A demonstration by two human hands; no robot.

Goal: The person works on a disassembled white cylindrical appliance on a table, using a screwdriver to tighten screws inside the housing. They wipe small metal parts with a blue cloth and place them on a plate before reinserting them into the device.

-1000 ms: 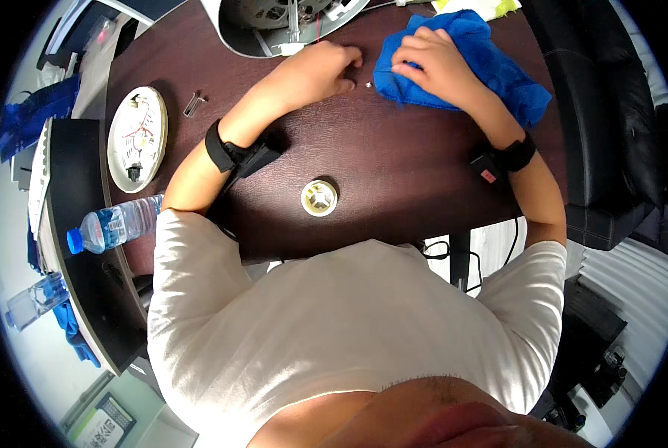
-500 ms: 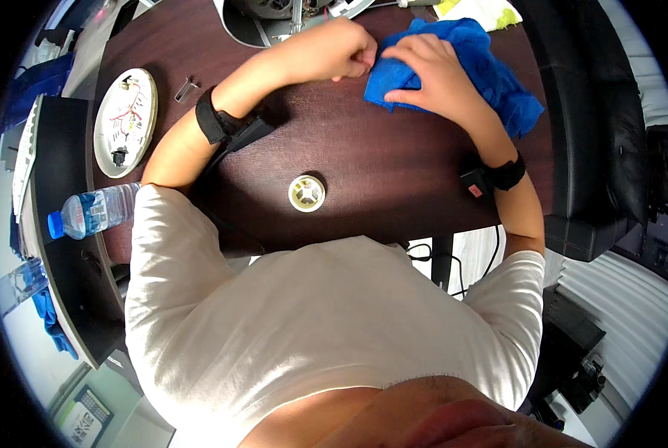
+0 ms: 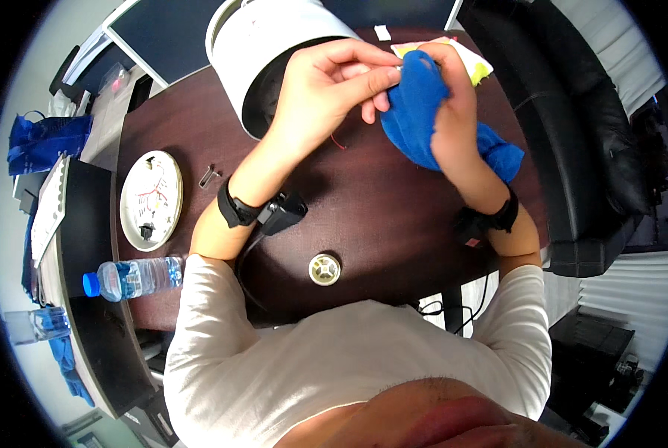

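At the far part of the dark table, my left hand (image 3: 326, 97) is closed at the fingertips on a small shiny piece (image 3: 397, 69), too small to name, against the blue cloth (image 3: 412, 112). My right hand (image 3: 453, 112) grips that cloth from the right, its raised part bunched up and the rest lying on the table. A white cylindrical housing (image 3: 270, 30) with a dark opening stands behind my left hand. A thin red wire (image 3: 339, 145) shows below it.
An oval white plate with wires (image 3: 166, 205) and a metal clip (image 3: 207, 176) lie left; a small round spool (image 3: 324, 269) near the front; a water bottle (image 3: 140, 278) at the front left. A yellow-white cloth (image 3: 476, 63) lies behind the right hand; a black sofa (image 3: 595, 164) stands right.
My right hand has taken hold of the blue cloth and lifted part of it; my left hand has moved right to meet it. The view has tilted, showing more of the white housing.
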